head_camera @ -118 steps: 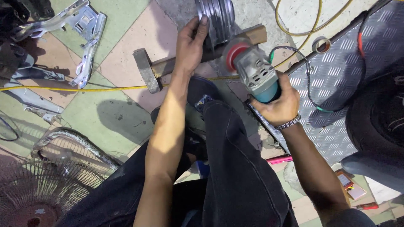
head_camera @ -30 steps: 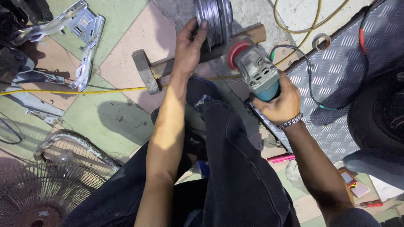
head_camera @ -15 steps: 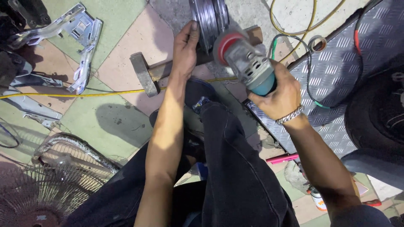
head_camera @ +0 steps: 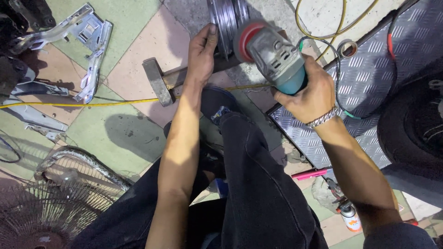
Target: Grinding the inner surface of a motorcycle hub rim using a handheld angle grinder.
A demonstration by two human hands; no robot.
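1. Head view, left side: my left hand [head_camera: 201,51] rests on the metal pulley wheel [head_camera: 226,23], fingers pressed together and laid flat against its grooved rim, thumb tip at the upper edge. It is a steadying press, not a pinch.
2. The wheel stands on edge just past my left fingertips, at the top of the view, partly cut off by the frame.
3. Under my left palm runs a wooden hammer [head_camera: 161,83], its metal head lying on the tiled floor [head_camera: 138,41] to the left of my wrist.
4. Right side: my right hand [head_camera: 310,94] is wrapped tight around the teal rear of the angle grinder [head_camera: 272,55], fingers curled closed on the body. A metal bracelet [head_camera: 322,118] sits on that wrist.
5. The grinder's red-guarded head points away from my right fingers, toward the wheel, and sits just beside my left fingertips. Whether the disc touches the rim I cannot tell.
6. A yellow cable [head_camera: 83,102] crosses the floor below my left wrist.
7. Beyond my right knuckles lies a checkered metal plate [head_camera: 369,78].
8. Well away from my left fingers: metal brackets [head_camera: 87,37] and a wire fan guard [head_camera: 55,203].
9. Near my right elbow: a pink pen [head_camera: 309,174] and a small spray can [head_camera: 350,216].
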